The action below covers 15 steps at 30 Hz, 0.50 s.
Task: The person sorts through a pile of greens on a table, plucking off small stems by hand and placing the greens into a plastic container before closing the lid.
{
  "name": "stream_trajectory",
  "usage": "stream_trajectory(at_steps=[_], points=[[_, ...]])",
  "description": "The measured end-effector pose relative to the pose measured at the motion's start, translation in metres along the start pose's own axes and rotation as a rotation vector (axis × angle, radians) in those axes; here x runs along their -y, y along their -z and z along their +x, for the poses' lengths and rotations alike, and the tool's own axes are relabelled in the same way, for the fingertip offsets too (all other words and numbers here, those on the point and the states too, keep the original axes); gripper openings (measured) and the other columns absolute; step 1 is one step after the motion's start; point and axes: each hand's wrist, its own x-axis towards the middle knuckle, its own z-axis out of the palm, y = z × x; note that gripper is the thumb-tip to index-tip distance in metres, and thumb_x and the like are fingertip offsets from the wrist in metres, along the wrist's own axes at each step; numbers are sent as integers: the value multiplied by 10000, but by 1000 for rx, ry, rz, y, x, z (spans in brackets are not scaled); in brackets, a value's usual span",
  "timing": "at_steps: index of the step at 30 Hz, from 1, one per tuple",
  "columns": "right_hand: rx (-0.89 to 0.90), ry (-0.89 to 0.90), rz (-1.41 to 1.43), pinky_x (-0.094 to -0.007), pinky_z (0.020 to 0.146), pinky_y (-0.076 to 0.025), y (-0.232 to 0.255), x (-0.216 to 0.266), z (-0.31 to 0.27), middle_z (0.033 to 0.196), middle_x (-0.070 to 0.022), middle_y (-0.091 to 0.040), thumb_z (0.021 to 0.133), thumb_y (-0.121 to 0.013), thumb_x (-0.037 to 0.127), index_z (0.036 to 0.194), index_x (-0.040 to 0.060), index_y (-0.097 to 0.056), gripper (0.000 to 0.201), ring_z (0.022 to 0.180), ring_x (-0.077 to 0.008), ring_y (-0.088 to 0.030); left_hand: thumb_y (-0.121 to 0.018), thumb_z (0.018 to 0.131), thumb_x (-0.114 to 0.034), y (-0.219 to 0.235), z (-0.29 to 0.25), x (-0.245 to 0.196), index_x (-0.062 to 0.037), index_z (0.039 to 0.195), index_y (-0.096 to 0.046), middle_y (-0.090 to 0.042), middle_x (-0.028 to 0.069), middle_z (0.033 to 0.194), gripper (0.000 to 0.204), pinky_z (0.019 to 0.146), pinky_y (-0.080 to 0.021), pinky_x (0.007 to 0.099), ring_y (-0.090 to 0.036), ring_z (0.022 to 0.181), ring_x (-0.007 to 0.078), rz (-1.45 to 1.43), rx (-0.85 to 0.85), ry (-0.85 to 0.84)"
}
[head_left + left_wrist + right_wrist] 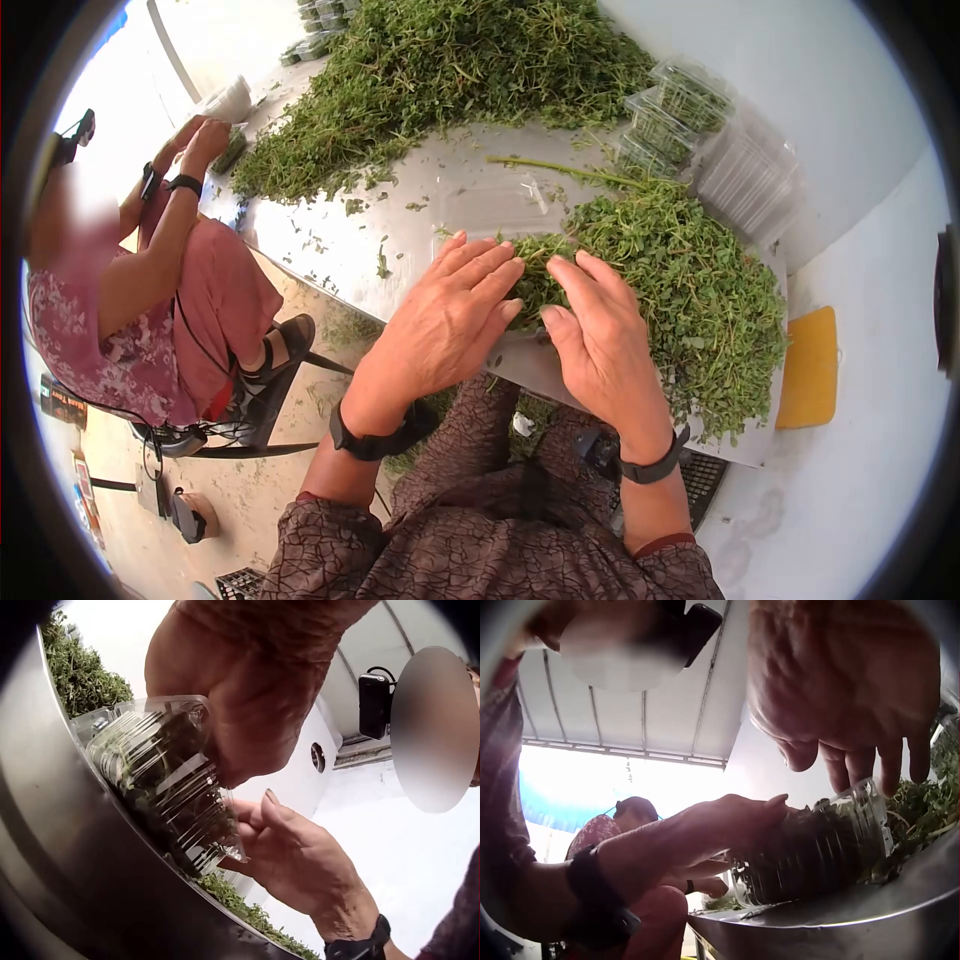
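Note:
At the table's near edge stands a clear ribbed plastic box [161, 784] packed with leafy greens [540, 290]. My left hand [455, 315] lies over its left side, fingers stretched forward across the greens. Along the right side is my right hand [605, 340], its fingers extended and its thumb towards the left one. In the right wrist view, the right fingertips [891, 769] point down at the box's rim. Both hands largely cover the box in the head view. Beyond the fingers a clear lid [490, 205] lies folded back on the metal table [400, 235].
A loose heap of greens [690, 300] lies to the right, and a larger heap [450, 70] at the back. Filled boxes [670, 115] and nested clear boxes [745, 170] stand by the wall. A yellow board [808, 368] is at right. Another person [150, 290] sits at left.

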Motion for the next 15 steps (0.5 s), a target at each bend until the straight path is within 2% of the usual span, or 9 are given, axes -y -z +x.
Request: stream_trajectory(at_steps=[4,6,8,9,10,11,12,14,15], points=[[19,26,-66,-460,1012,-408,-3,-1,0,1147,-201,-656,919,-619,168,1254,-45,-552,402,1220,-394,-517,-508,975,-159,13,-8,8,21,1274,-580,-575,203,1329,356,1160,-281,494,-495,1303,352,-160,-40,37],[-64,-2,-6,-467,1005,-410,2,-4,-5,1135,-204,-661,924,-616,180,1213,-44,-587,367,1185,-393,-538,-461,1013,-227,19,-19,22,23,1283,-575,-578,206,1331,385,1144,-307,468,-501,1312,313,-182,-116,56],[-124,54,-34,-450,933,-462,8,-4,-9,1084,-206,-673,909,-640,158,1183,-35,-614,337,1074,-368,-603,-436,1030,-298,27,-28,31,26,1283,-570,-603,199,1297,433,1083,-393,425,-568,1234,284,-301,-279,215],[-158,-87,21,-424,867,-491,10,-1,-15,1040,-198,-678,898,-656,144,1183,-31,-616,336,990,-338,-630,-436,1030,-298,29,-31,34,26,1283,-570,-603,199,1297,433,1083,-393,425,-568,1234,284,-299,-287,221],[-192,-226,75,-397,800,-520,11,2,-21,995,-191,-683,888,-672,130,1182,-26,-619,337,905,-308,-656,-434,1033,-321,31,-33,37,38,1285,-564,-613,206,1272,457,1043,-429,402,-595,1186,277,-316,-281,384],[-220,-269,85,-318,661,-526,9,-1,-27,895,-143,-688,883,-691,110,1177,-17,-614,329,736,-207,-661,-432,1036,-343,32,-35,40,49,1286,-558,-623,214,1247,483,1002,-466,379,-623,1138,270,-335,-273,548],[-214,-261,85,-318,661,-526,10,3,-30,895,-143,-688,883,-691,110,1177,-17,-614,329,736,-207,-661,-432,1036,-343,27,-36,45,49,1286,-558,-623,214,1247,483,1002,-466,379,-623,1138,270,-335,-282,553],[-163,-442,262,-271,610,-510,12,13,-35,852,-105,-693,902,-682,120,1172,-19,-600,315,675,-140,-638,-432,1038,-350,13,-36,55,89,1269,-547,-631,229,1206,510,963,-497,361,-647,1072,277,-757,-363,605],[-161,-394,264,-248,603,-505,10,18,-37,851,-89,-697,900,-682,100,1176,-17,-586,315,667,-114,-633,-439,1038,-336,11,-34,55,116,1300,-495,-614,266,1201,525,966,-501,369,-637,1089,303,-829,-357,633]])
